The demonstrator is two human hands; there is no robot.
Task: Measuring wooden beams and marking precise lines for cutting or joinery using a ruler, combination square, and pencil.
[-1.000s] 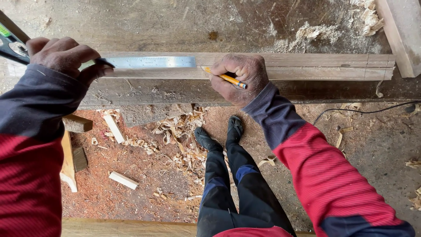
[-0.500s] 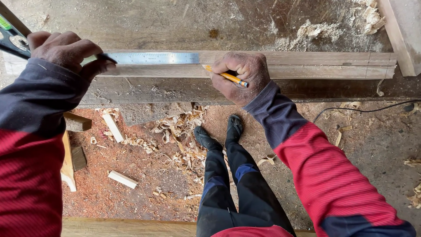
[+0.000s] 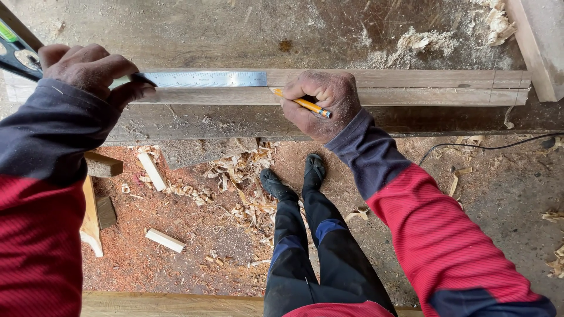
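Wood everywhere: a long plank (image 3: 411, 88) along the front edge of the bench (image 3: 235, 29), shavings (image 3: 235, 176) and offcuts on the floor below. Left hand (image 3: 88, 73) clamped down on the handle end of a steel ruler (image 3: 205, 79), pinning the blade flat on the plank toward the bench's left end. Right hand (image 3: 323, 103) closed around a yellow pencil (image 3: 302, 104), tip touching the plank just off the ruler's free end. Judging by this: measuring done, marking under way. Faint cross lines already near the plank's right end; no cut visible yet.
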